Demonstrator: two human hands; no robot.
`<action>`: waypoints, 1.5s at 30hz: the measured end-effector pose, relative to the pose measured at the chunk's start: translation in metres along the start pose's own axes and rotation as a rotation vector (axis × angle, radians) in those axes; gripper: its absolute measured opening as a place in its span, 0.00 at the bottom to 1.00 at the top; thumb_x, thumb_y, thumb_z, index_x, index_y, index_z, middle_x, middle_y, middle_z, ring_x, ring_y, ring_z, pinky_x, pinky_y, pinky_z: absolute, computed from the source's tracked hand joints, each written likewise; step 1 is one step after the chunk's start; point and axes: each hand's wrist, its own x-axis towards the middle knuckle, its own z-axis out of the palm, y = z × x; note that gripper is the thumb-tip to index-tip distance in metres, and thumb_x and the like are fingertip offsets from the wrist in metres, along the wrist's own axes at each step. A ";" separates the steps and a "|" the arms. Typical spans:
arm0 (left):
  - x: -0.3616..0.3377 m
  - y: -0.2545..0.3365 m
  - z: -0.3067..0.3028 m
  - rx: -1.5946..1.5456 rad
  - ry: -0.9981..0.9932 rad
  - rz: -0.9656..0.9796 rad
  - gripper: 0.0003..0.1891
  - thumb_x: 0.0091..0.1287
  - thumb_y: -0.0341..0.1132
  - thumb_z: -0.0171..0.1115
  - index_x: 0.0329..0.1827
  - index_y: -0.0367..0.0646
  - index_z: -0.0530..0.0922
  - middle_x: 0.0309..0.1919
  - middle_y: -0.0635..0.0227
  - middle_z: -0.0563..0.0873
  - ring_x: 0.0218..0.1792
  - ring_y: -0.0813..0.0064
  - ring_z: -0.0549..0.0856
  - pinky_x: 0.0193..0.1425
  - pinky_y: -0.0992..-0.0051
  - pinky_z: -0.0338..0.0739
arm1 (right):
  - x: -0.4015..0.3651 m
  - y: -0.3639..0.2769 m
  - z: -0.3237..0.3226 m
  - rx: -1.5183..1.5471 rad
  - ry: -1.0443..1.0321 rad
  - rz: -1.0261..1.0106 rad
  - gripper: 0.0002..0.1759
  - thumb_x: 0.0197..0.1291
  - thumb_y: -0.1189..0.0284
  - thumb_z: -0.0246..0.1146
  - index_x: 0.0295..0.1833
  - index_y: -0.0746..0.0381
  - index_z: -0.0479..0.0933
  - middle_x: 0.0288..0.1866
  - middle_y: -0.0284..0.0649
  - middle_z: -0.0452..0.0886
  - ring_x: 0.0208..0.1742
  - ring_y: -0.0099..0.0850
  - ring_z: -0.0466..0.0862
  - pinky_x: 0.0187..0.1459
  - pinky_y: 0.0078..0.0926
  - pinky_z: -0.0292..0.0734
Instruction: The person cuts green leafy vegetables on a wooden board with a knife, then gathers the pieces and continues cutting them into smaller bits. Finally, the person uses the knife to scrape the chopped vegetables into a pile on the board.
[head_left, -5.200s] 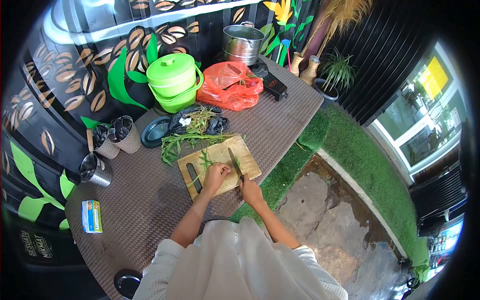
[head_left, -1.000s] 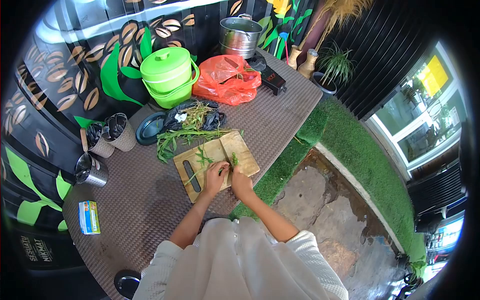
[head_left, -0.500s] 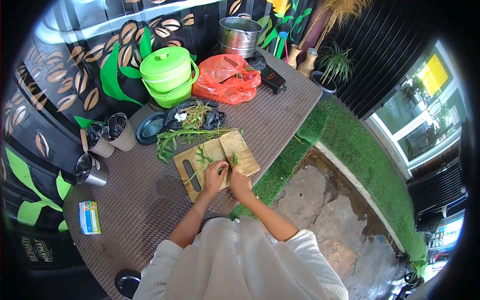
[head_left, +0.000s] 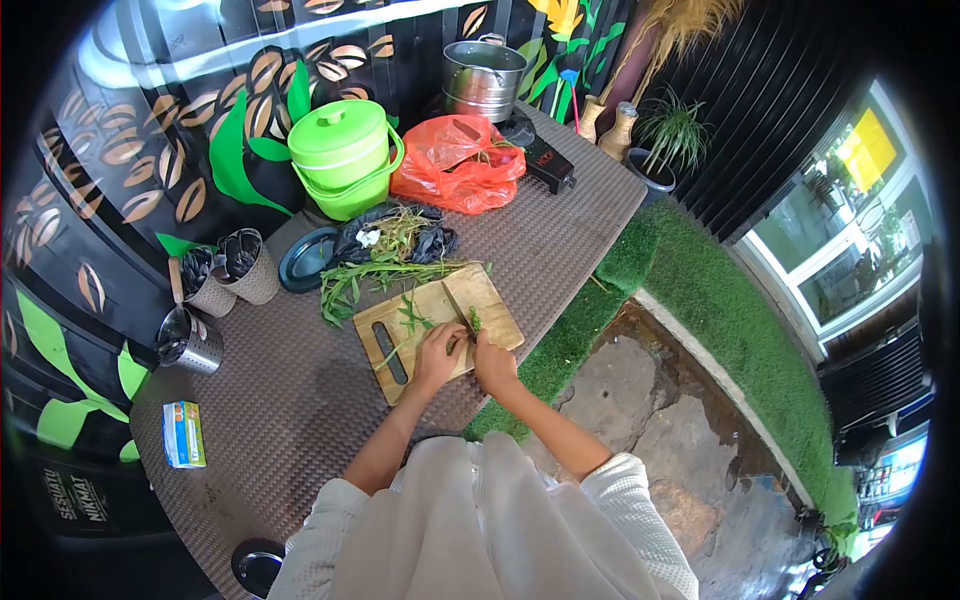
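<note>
A wooden cutting board (head_left: 497,297) with a slot handle lies near the table's edge. My right hand (head_left: 495,364) is closed round the handle of a knife (head_left: 457,306), whose blade points away across the board. Just left of the blade, my left hand (head_left: 438,356) presses curled fingers on green leafy stems; most of what it grips is hidden. A small heap of chopped greens (head_left: 475,320) sits right of the blade. Loose leafy greens (head_left: 411,314) lie on the board's left part, and a bunch of long-leaved stems (head_left: 345,290) rests behind it.
Behind the board are a black plastic bag (head_left: 440,240) with plant scraps, a dark plate (head_left: 307,259), a lime-green lidded bucket (head_left: 340,150), a red plastic bag (head_left: 455,170), a steel pot (head_left: 483,85) and a black portable stove (head_left: 548,163). Cutlery holders (head_left: 252,275) and a small box (head_left: 184,435) stand left.
The whole view has shifted slightly, moving the table and its things a little right and down. Both hands stay at the same part of the board, close to the blade.
</note>
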 end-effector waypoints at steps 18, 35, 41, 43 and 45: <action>0.002 0.005 -0.007 0.289 0.005 -0.093 0.06 0.60 0.34 0.64 0.36 0.42 0.81 0.38 0.67 0.82 0.48 0.66 0.75 0.55 0.65 0.62 | 0.000 0.003 -0.016 0.027 -0.067 -0.054 0.10 0.60 0.76 0.51 0.45 0.66 0.62 0.30 0.55 0.82 0.33 0.50 0.85 0.34 0.44 0.81; -0.006 0.007 -0.001 0.323 0.113 0.008 0.05 0.57 0.34 0.66 0.35 0.49 0.87 0.41 0.72 0.80 0.51 0.68 0.72 0.55 0.64 0.59 | -0.021 -0.004 -0.021 0.063 -0.077 -0.023 0.09 0.60 0.76 0.50 0.44 0.67 0.61 0.29 0.56 0.82 0.33 0.52 0.85 0.33 0.46 0.80; -0.005 0.015 -0.006 0.320 0.128 0.038 0.05 0.56 0.34 0.66 0.33 0.47 0.86 0.47 0.70 0.78 0.55 0.62 0.69 0.60 0.60 0.57 | -0.008 -0.014 0.002 0.083 0.006 0.035 0.09 0.60 0.76 0.50 0.45 0.66 0.61 0.27 0.57 0.81 0.32 0.52 0.84 0.33 0.47 0.80; -0.006 0.014 -0.004 0.310 0.129 0.024 0.05 0.56 0.34 0.66 0.33 0.47 0.86 0.47 0.71 0.78 0.56 0.62 0.68 0.60 0.60 0.57 | 0.005 -0.012 0.000 0.095 0.041 -0.005 0.09 0.61 0.75 0.50 0.45 0.66 0.61 0.27 0.57 0.81 0.32 0.52 0.84 0.32 0.48 0.80; -0.005 0.012 -0.004 0.302 0.133 0.011 0.05 0.57 0.34 0.65 0.33 0.47 0.86 0.47 0.71 0.77 0.56 0.62 0.67 0.60 0.60 0.56 | 0.014 -0.008 -0.006 0.119 -0.011 -0.017 0.10 0.61 0.75 0.49 0.46 0.67 0.61 0.27 0.57 0.81 0.32 0.53 0.84 0.32 0.47 0.80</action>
